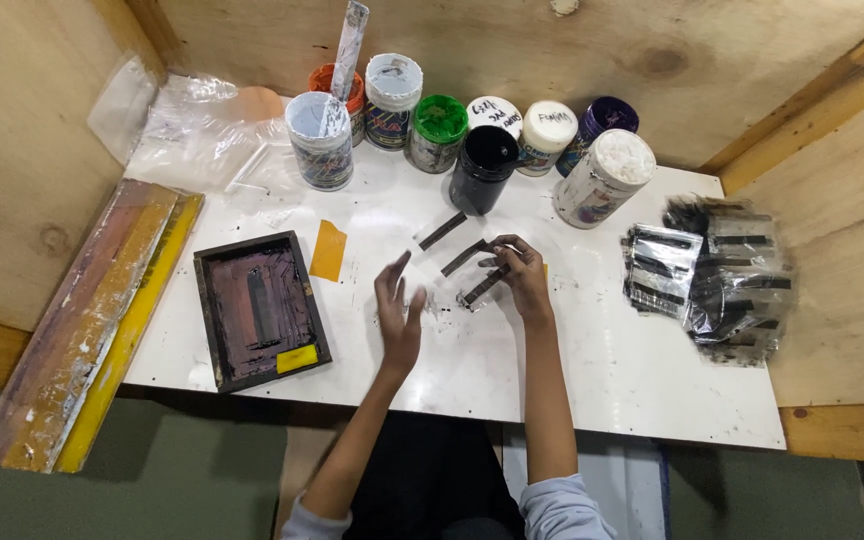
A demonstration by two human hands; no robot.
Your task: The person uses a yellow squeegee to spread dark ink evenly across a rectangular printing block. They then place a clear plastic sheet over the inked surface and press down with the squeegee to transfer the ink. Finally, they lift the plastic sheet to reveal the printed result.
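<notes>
Strips (482, 287), thin black ones: the right hand (520, 275) pinches one end between its fingertips, flat on the white table (602, 360). Left hand (398, 305) hovers open, fingers spread, holding nothing. Two more strips lie just past the fingers; an open black ink jar (483, 168) stands further back.
</notes>
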